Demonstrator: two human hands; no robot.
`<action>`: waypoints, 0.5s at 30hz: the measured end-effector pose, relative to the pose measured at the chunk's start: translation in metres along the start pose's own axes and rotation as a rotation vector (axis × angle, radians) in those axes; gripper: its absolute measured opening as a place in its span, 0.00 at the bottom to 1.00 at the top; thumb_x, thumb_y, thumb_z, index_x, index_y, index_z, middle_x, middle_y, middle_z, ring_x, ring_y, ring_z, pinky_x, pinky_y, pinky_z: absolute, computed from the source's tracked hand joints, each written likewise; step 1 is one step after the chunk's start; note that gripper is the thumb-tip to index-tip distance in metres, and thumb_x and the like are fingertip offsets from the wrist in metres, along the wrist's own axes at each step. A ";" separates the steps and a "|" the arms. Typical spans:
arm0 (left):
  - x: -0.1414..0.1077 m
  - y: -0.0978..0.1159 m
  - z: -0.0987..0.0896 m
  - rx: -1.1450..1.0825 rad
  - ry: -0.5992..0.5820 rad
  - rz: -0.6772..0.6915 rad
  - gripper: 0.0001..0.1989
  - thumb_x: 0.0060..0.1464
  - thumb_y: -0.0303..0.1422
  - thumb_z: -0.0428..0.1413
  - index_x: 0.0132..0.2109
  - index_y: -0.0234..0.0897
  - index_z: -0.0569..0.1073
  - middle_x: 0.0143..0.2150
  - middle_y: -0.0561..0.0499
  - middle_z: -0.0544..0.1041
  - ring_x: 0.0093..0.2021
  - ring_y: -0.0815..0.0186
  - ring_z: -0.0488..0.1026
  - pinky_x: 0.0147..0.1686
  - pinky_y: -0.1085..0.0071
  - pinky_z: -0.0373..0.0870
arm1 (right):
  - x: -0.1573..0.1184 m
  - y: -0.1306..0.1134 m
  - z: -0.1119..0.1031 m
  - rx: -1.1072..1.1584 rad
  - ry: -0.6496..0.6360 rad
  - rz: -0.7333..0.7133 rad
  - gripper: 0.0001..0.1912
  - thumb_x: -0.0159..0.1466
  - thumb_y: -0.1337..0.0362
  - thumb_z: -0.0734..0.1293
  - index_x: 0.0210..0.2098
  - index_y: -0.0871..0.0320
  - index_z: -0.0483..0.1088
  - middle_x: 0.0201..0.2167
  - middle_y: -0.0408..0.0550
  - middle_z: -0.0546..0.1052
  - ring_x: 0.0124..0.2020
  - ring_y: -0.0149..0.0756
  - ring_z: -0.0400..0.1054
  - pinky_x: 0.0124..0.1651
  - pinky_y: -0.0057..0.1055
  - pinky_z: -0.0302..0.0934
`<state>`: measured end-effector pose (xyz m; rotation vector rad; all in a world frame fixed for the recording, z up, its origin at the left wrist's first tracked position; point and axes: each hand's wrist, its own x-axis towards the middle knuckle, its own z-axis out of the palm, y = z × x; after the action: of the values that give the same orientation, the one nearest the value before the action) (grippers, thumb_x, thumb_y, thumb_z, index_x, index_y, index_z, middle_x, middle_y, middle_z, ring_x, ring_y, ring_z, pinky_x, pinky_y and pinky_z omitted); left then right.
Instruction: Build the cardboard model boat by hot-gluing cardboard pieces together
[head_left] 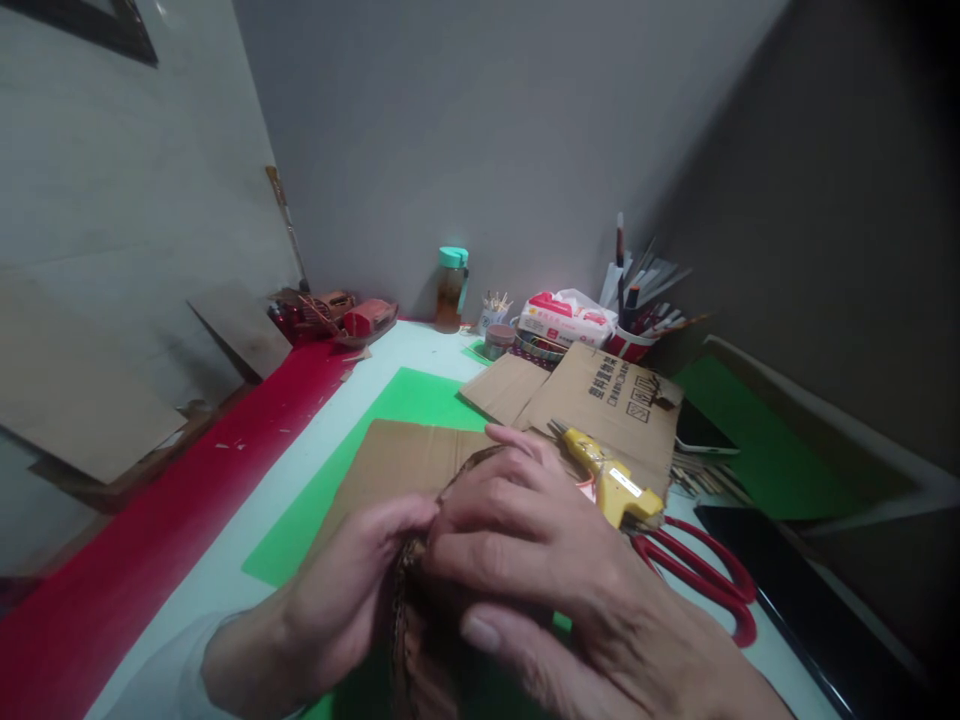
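Observation:
A curved brown cardboard piece [424,665] with a rough corrugated edge stands up between my hands, close to me. My left hand [345,580] grips its left side, fingers mostly hidden behind it. Over its top and right side bends my right hand [540,540], thumb lower down on the near side and fingers pressed along the edge. A flat cardboard sheet [397,455] lies beneath on a green mat [420,390]. Just beyond my right hand rests a yellow glue gun [611,482], beside scissors with red handles [701,570].
Behind are a printed cardboard sheet [600,400], a tissue pack [568,320], a bottle with a teal lid [451,290], a cup of cotton swabs [495,312] and a pen holder [631,342]. A dark flat device [802,610] lies at the right. Red cloth [172,500] runs along the left.

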<state>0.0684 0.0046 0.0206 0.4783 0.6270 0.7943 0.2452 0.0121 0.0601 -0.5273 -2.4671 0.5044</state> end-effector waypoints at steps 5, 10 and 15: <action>-0.004 0.001 -0.002 0.047 0.003 -0.001 0.09 0.53 0.28 0.59 0.29 0.33 0.83 0.23 0.50 0.80 0.31 0.62 0.79 0.32 0.74 0.73 | 0.001 0.000 0.000 -0.036 0.002 0.003 0.13 0.69 0.67 0.61 0.42 0.62 0.78 0.37 0.49 0.76 0.42 0.41 0.65 0.64 0.47 0.49; -0.005 0.004 0.001 0.050 0.037 0.053 0.09 0.57 0.30 0.60 0.30 0.35 0.83 0.23 0.54 0.82 0.27 0.68 0.78 0.30 0.79 0.72 | 0.000 0.000 0.001 -0.059 -0.014 0.039 0.15 0.70 0.67 0.60 0.45 0.58 0.79 0.38 0.47 0.74 0.43 0.40 0.64 0.63 0.47 0.49; -0.007 0.009 0.007 0.036 0.063 0.038 0.06 0.44 0.21 0.63 0.25 0.35 0.82 0.19 0.57 0.80 0.26 0.68 0.78 0.30 0.81 0.73 | -0.002 0.000 0.002 -0.061 -0.012 0.026 0.13 0.69 0.67 0.61 0.45 0.56 0.78 0.39 0.46 0.74 0.43 0.39 0.65 0.63 0.45 0.50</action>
<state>0.0648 0.0038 0.0335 0.5005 0.6937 0.8377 0.2457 0.0107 0.0581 -0.5831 -2.4968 0.4458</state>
